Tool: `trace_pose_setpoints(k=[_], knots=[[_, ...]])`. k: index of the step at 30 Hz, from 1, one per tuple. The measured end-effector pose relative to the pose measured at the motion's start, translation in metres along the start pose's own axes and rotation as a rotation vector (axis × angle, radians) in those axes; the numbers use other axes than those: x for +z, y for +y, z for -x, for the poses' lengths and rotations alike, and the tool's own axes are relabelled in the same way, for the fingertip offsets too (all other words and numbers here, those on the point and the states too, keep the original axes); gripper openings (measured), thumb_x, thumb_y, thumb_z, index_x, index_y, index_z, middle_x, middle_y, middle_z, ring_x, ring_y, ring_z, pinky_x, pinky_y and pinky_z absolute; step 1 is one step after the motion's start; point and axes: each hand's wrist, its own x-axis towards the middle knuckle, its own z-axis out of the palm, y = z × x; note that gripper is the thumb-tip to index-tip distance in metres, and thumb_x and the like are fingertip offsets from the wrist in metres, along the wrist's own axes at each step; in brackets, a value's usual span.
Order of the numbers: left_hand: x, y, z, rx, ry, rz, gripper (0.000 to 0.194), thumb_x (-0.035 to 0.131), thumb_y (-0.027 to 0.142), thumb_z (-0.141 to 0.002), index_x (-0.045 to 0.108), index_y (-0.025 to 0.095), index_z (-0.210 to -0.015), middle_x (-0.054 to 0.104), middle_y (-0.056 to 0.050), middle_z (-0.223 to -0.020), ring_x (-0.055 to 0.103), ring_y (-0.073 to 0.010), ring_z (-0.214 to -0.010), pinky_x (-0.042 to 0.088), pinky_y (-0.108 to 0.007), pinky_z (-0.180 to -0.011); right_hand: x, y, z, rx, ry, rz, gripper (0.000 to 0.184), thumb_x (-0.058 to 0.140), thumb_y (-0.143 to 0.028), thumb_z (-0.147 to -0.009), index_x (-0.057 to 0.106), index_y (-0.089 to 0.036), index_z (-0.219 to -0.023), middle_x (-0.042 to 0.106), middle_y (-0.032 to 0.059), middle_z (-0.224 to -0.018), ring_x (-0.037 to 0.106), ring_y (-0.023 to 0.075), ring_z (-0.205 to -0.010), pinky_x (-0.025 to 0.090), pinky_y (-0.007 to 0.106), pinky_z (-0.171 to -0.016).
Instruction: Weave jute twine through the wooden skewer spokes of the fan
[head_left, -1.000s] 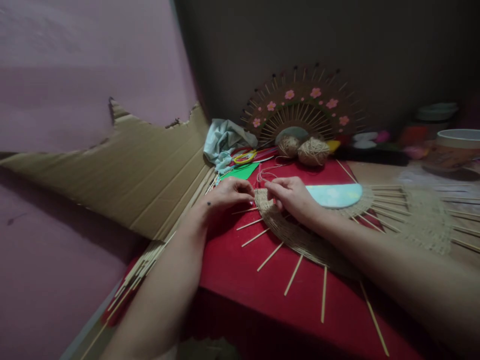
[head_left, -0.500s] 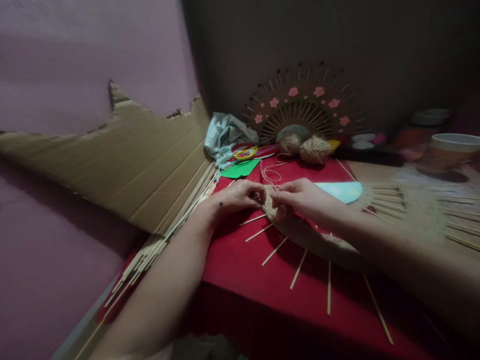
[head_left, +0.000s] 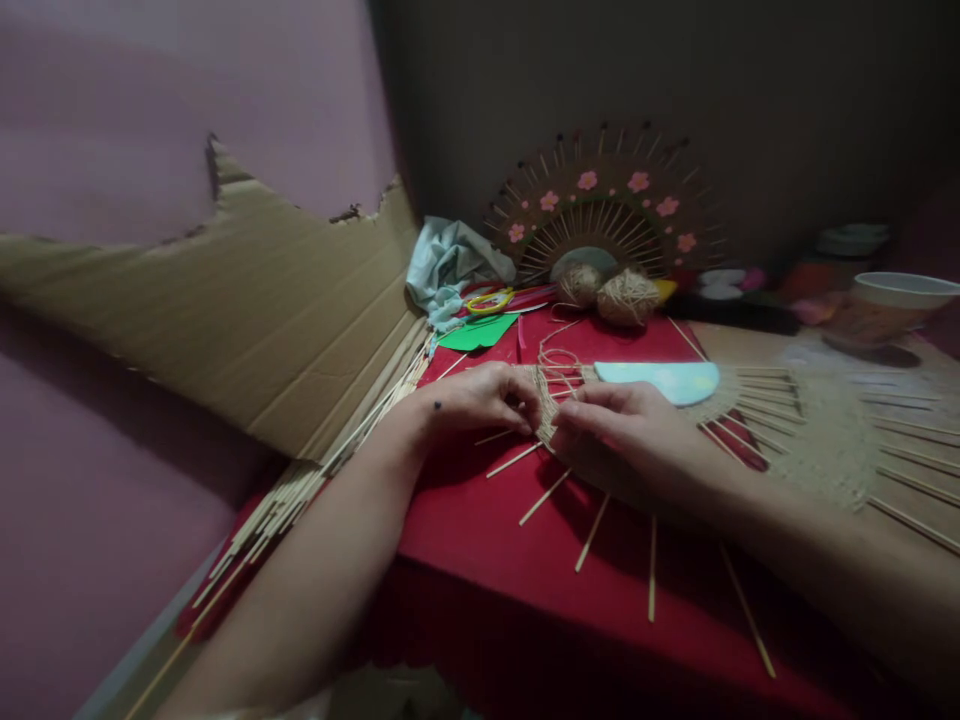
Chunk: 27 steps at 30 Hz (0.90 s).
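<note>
A semicircular fan of thin sticks lies on the red cloth (head_left: 480,520), with a band of woven twine (head_left: 547,400) running across the sticks and a pale blue half-disc (head_left: 660,380) at its centre. My left hand (head_left: 504,398) grips the left end of the band, its fingers curled at the edge. Just right of the band, my right hand (head_left: 626,418) is closed in a pinch at the twine (head_left: 559,357), which loops above the fingers. Its fingertips are partly hidden. Bare stick ends stick out below the band, and my right arm covers part of it.
Two twine balls (head_left: 628,297) sit at the back before a finished flowered fan (head_left: 611,190). Yellow-handled scissors (head_left: 490,301), green sheet (head_left: 480,332) and crumpled cloth (head_left: 454,265) lie left of them. Loose sticks (head_left: 300,500) line the cardboard (head_left: 315,300). A cup (head_left: 896,305) stands right.
My right hand has shifted right and slightly down, away from the band's end, uncovering more sticks and the pale blue half-disc. My left hand stays at the band.
</note>
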Motion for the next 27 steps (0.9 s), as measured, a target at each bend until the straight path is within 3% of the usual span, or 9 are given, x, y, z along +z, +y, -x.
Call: trace_pose_setpoints(k=[4, 7, 9, 11, 14, 16, 18, 21, 27], knots=[[0.002, -0.002, -0.002, -0.071, -0.042, -0.034, 0.007, 0.066, 0.015, -0.072, 0.071, 0.019, -0.075, 0.065, 0.000, -0.076, 0.057, -0.0129, -0.074, 0.043, -0.024, -0.070, -0.001, 0.003, -0.002, -0.009, 0.019, -0.081, 0.024, 0.058, -0.035, -0.078, 0.063, -0.016, -0.064, 0.065, 0.0055, -0.065, 0.058, 0.0138, -0.060, 0.045, 0.026, -0.059], [0.003, 0.001, -0.002, -0.103, -0.039, -0.071, 0.008, 0.065, 0.013, -0.070, 0.071, 0.019, -0.072, 0.064, 0.001, -0.071, 0.056, -0.0121, -0.069, 0.042, -0.023, -0.067, -0.003, 0.006, -0.005, -0.017, 0.175, 0.008, 0.017, 0.058, -0.032, -0.078, 0.058, -0.016, -0.074, 0.061, 0.0037, -0.065, 0.054, 0.0130, -0.057, 0.044, 0.027, -0.056], [0.002, 0.003, -0.002, -0.099, -0.040, -0.125, 0.008, 0.065, 0.013, -0.070, 0.071, 0.018, -0.072, 0.064, 0.000, -0.072, 0.056, -0.0121, -0.070, 0.041, -0.023, -0.067, -0.006, 0.009, -0.008, -0.138, 0.387, 0.199, 0.019, 0.059, -0.026, -0.076, 0.056, -0.016, -0.091, 0.062, 0.0063, -0.079, 0.056, 0.0146, -0.062, 0.046, 0.029, -0.059], [0.002, 0.003, -0.002, -0.088, -0.051, -0.167, 0.008, 0.065, 0.014, -0.071, 0.071, 0.018, -0.074, 0.065, -0.001, -0.075, 0.057, -0.0127, -0.072, 0.042, -0.023, -0.069, -0.007, 0.011, -0.009, -0.382, 0.481, 0.468, 0.035, 0.056, -0.017, -0.074, 0.052, -0.014, -0.108, 0.059, 0.0120, -0.101, 0.057, 0.0186, -0.077, 0.047, 0.033, -0.067], [0.002, 0.003, -0.002, -0.081, -0.069, -0.174, 0.008, 0.063, 0.015, -0.074, 0.070, 0.018, -0.077, 0.065, 0.000, -0.076, 0.057, -0.0126, -0.074, 0.042, -0.022, -0.070, -0.004, 0.013, -0.008, -0.692, 0.187, 0.867, 0.041, 0.051, -0.007, -0.072, 0.055, -0.016, -0.111, 0.058, 0.0121, -0.111, 0.051, 0.0242, -0.099, 0.042, 0.039, -0.082], [0.002, 0.002, -0.002, -0.078, -0.066, -0.172, 0.009, 0.063, 0.014, -0.074, 0.070, 0.018, -0.078, 0.066, 0.000, -0.077, 0.057, -0.0123, -0.075, 0.042, -0.022, -0.070, -0.002, 0.014, -0.008, -0.717, -0.008, 1.068, 0.027, 0.051, -0.009, -0.074, 0.062, -0.017, -0.097, 0.063, 0.0097, -0.100, 0.049, 0.0251, -0.100, 0.037, 0.042, -0.088], [0.002, 0.003, -0.003, -0.079, -0.055, -0.175, 0.009, 0.065, 0.014, -0.072, 0.071, 0.018, -0.077, 0.066, 0.000, -0.077, 0.057, -0.0125, -0.075, 0.042, -0.022, -0.070, -0.001, 0.015, -0.009, -0.663, -0.035, 1.202, 0.013, 0.050, -0.014, -0.078, 0.062, -0.017, -0.081, 0.064, 0.0087, -0.085, 0.050, 0.0238, -0.091, 0.035, 0.041, -0.087], [0.002, 0.005, -0.004, -0.084, -0.053, -0.159, 0.009, 0.066, 0.012, -0.070, 0.071, 0.018, -0.073, 0.065, 0.001, -0.073, 0.057, -0.0123, -0.072, 0.042, -0.021, -0.068, -0.003, 0.015, -0.010, -0.630, 0.000, 1.244, 0.017, 0.047, -0.017, -0.082, 0.059, -0.017, -0.071, 0.063, 0.0068, -0.072, 0.050, 0.0198, -0.076, 0.034, 0.037, -0.082], [0.002, 0.010, -0.004, -0.085, -0.051, -0.126, 0.011, 0.066, 0.008, -0.069, 0.072, 0.018, -0.069, 0.064, 0.001, -0.070, 0.056, -0.0128, -0.070, 0.041, -0.022, -0.067, 0.000, 0.009, -0.003, -0.495, -0.078, 1.165, 0.016, 0.047, -0.023, -0.087, 0.060, -0.019, -0.080, 0.066, 0.0048, -0.074, 0.054, 0.0161, -0.064, 0.034, 0.029, -0.061]])
